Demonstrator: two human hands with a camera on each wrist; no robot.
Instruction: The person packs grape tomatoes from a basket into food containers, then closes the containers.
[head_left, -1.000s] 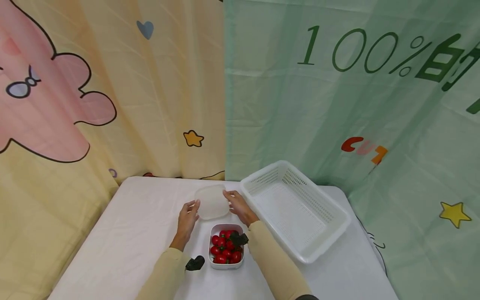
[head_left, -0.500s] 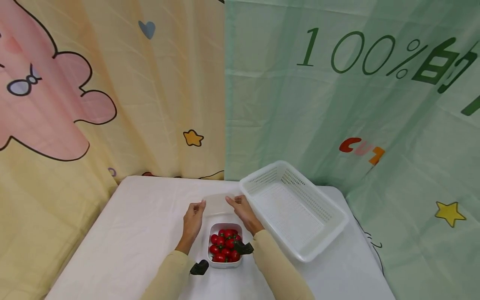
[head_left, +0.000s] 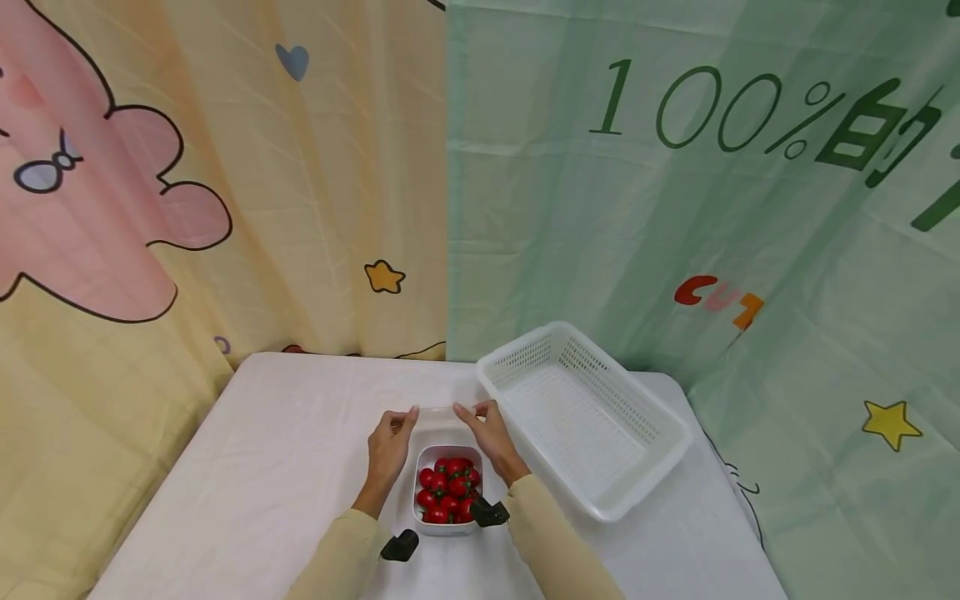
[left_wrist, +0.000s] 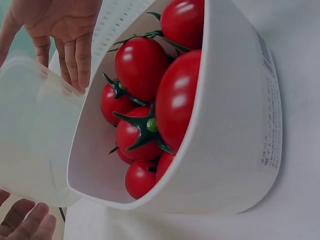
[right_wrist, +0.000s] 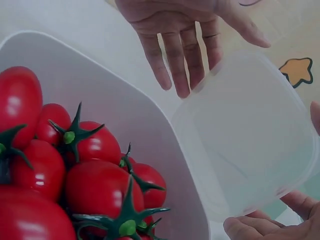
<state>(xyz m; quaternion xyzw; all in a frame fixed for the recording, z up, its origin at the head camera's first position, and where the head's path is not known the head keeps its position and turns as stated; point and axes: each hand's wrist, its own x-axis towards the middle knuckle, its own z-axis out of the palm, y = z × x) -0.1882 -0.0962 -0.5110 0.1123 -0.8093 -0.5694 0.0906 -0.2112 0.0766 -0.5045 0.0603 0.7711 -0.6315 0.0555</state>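
Behind a white box [left_wrist: 235,120] filled with red cherry tomatoes [head_left: 450,487], a translucent plastic lid [right_wrist: 245,135] is held up off the table, tilted nearly edge-on to the head view. My left hand [head_left: 387,447] pinches its left edge. On the opposite edge, my right hand [head_left: 493,438] grips with thumb and fingers. Both wrist views show the lid between the two hands, just beyond the box's far rim and apart from the tomatoes. Green stems show on several tomatoes [right_wrist: 95,142]. The box stands upright between my forearms.
A large white perforated basket [head_left: 645,492] stands at the right, close to my right hand. White cloth [head_left: 285,450] covers the table. Printed curtains [head_left: 540,250] hang along the back and sides. A dark strap end shows by each sleeve.
Both hands have brought the lid nearer the tomato box and slightly right. The lid has tilted from facing the head camera to almost edge-on. Box and basket stay put.
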